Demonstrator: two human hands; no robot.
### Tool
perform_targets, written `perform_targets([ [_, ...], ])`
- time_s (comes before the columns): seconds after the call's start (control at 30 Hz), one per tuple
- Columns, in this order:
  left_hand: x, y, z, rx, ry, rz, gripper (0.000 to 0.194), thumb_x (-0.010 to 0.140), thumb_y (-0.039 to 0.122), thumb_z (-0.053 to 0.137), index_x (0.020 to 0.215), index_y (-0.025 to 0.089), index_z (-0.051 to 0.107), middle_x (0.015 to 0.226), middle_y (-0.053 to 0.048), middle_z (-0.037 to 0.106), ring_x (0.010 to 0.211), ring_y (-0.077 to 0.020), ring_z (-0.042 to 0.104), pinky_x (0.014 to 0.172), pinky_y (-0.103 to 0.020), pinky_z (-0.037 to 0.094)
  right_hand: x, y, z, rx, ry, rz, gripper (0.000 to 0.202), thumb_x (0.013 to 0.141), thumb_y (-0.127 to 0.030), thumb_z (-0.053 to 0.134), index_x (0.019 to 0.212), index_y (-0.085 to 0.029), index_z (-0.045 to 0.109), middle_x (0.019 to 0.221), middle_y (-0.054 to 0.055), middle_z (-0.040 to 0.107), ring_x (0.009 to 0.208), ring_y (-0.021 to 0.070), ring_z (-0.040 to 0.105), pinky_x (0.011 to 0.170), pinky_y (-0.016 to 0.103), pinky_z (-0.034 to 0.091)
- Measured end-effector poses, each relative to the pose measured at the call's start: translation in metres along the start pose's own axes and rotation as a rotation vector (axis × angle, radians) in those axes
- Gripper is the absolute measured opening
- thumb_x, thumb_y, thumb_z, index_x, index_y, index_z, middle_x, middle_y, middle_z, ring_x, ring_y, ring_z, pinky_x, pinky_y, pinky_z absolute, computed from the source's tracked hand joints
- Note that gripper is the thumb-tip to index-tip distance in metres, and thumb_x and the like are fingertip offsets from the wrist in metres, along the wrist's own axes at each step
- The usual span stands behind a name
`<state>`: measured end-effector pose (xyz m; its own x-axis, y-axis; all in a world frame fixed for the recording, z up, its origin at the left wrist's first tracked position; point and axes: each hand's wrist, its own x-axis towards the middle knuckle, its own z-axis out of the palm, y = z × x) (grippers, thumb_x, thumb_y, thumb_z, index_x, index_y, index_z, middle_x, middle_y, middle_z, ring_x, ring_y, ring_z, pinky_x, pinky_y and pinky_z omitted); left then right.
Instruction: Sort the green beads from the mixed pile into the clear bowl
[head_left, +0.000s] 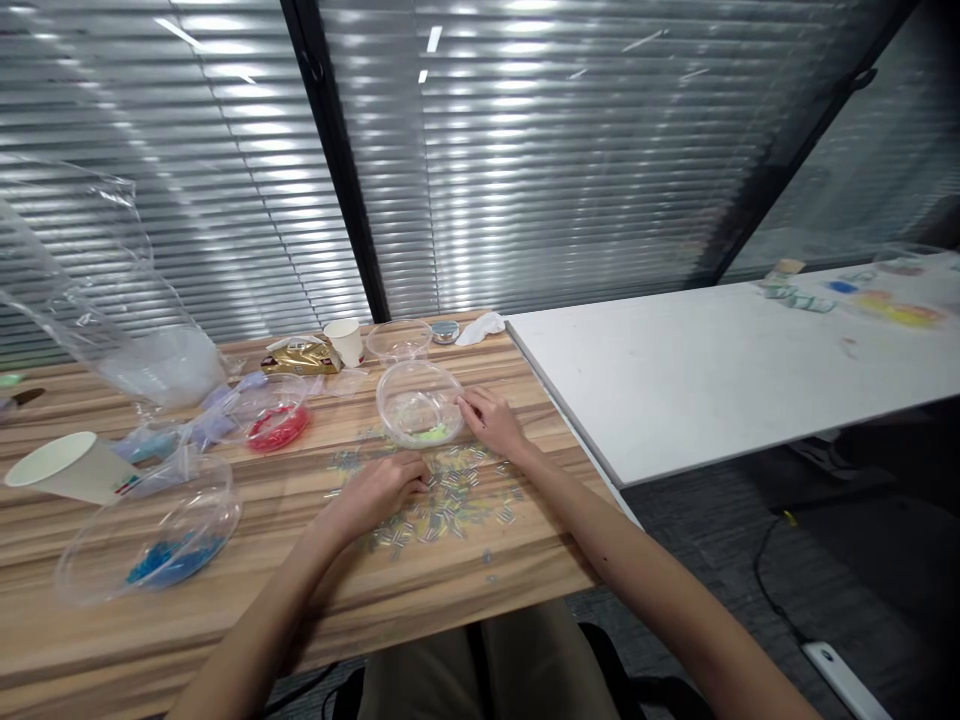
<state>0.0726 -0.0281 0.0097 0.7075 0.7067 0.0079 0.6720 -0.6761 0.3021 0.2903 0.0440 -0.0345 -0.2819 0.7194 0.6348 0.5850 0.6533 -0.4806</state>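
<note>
My right hand is at the right rim of a round clear plastic bowl, its thumb and fingers closed on the edge. A few yellow-green pieces lie in the bottom of that bowl. Just in front of it, a scattered layer of small tube-like pieces, clear, grey and yellowish, covers the wooden tabletop. My left hand rests at the left side of this scatter, fingers curled and fingertips down among the pieces. Whatever the left fingertips pinch is too small to make out.
At left stand a clear bowl of blue beads, a tilted paper cup, a container with red pieces and a large plastic bag. Behind are a gold packet, another paper cup and a tissue. A white table adjoins at right.
</note>
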Motion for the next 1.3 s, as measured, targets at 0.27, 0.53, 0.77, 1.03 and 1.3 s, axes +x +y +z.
perform_targets([
  [0.27, 0.0007, 0.0002, -0.0007, -0.013, 0.004, -0.003, 0.015, 0.089, 0.012, 0.045, 0.081, 0.015, 0.057, 0.085, -0.005, 0.062, 0.074, -0.0157, 0.055, 0.066, -0.025, 0.039, 0.0008, -0.0022, -0.0020, 0.007, -0.016, -0.008, 0.024, 0.093, -0.023, 0.041, 0.086, -0.019, 0.064, 0.087, 0.006, 0.064, 0.082, 0.0185, 0.059, 0.074, 0.028, 0.044],
  [0.53, -0.0005, -0.0009, -0.0003, -0.025, 0.006, -0.012, 0.013, 0.090, 0.013, 0.047, 0.082, 0.016, 0.056, 0.082, -0.004, 0.061, 0.073, -0.0159, 0.055, 0.064, -0.024, 0.038, 0.0012, -0.0029, -0.0024, 0.006, -0.024, -0.019, 0.024, 0.093, -0.022, 0.041, 0.084, -0.019, 0.063, 0.085, 0.006, 0.064, 0.082, 0.0185, 0.059, 0.074, 0.028, 0.044],
  [0.77, -0.0003, -0.0032, 0.0024, -0.024, 0.013, 0.013, 0.015, 0.090, 0.012, 0.044, 0.082, 0.016, 0.057, 0.084, -0.004, 0.061, 0.074, -0.0157, 0.054, 0.065, -0.025, 0.038, 0.0011, -0.0025, -0.0018, 0.004, -0.044, -0.024, 0.023, 0.093, -0.022, 0.041, 0.085, -0.020, 0.062, 0.087, 0.006, 0.065, 0.083, 0.0177, 0.059, 0.075, 0.028, 0.044],
  [1.03, 0.0000, -0.0027, 0.0022, -0.014, 0.012, 0.014, 0.014, 0.090, 0.011, 0.045, 0.082, 0.016, 0.055, 0.084, -0.004, 0.061, 0.076, -0.0165, 0.055, 0.066, -0.025, 0.038, 0.0012, -0.0048, -0.0040, -0.011, -0.067, -0.024, 0.023, 0.094, -0.023, 0.041, 0.084, -0.019, 0.062, 0.084, 0.005, 0.064, 0.079, 0.0171, 0.059, 0.072, 0.027, 0.043],
  [1.3, 0.0000, 0.0018, -0.0003, -0.007, 0.006, 0.006, 0.015, 0.091, 0.011, 0.045, 0.082, 0.015, 0.056, 0.084, -0.004, 0.060, 0.075, -0.0166, 0.055, 0.066, -0.025, 0.038, 0.0017, -0.0063, -0.0043, -0.010, -0.103, -0.036, 0.022, 0.093, -0.021, 0.042, 0.087, -0.018, 0.063, 0.087, 0.006, 0.066, 0.080, 0.0164, 0.060, 0.072, 0.026, 0.043],
])
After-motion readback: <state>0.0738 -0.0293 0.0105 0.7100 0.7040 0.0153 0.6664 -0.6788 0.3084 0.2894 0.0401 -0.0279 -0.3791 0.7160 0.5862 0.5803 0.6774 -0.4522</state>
